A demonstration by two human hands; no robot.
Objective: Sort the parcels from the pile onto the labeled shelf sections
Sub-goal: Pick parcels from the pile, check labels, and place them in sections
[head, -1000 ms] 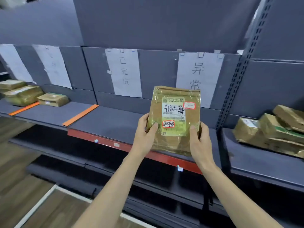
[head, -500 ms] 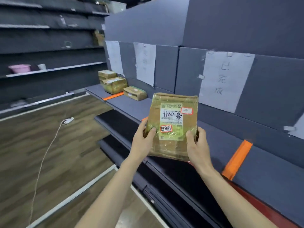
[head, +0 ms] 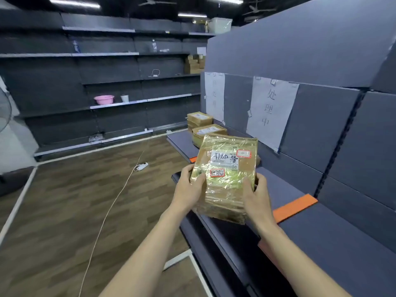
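A brown parcel (head: pixel 227 174) wrapped in shiny clear tape, with a white label and two red-edged stickers, is held upright in front of me above the grey shelf (head: pixel 285 189). My left hand (head: pixel 188 189) grips its lower left edge, thumb on the front. My right hand (head: pixel 258 196) grips its lower right edge the same way. Behind it on the shelf's back panel hangs a white paper sign (head: pixel 271 112) with handwritten characters, and a second sign (head: pixel 214 97) hangs further along. Two brown parcels (head: pixel 209 130) (head: pixel 199 120) lie on the shelf's far end.
Orange divider strips (head: pixel 294 207) split the shelf into sections. Dark wall shelving (head: pixel 107 82) lines the far side, holding a pink basin (head: pixel 104 99) and cardboard boxes (head: pixel 195 64). A white power strip (head: pixel 141 166) and its cord lie on the wooden floor.
My view has swung left along the shelf while both hands kept hold of the parcel. The parcel pile at the right has left the view and the far sections with their parcels are closer.
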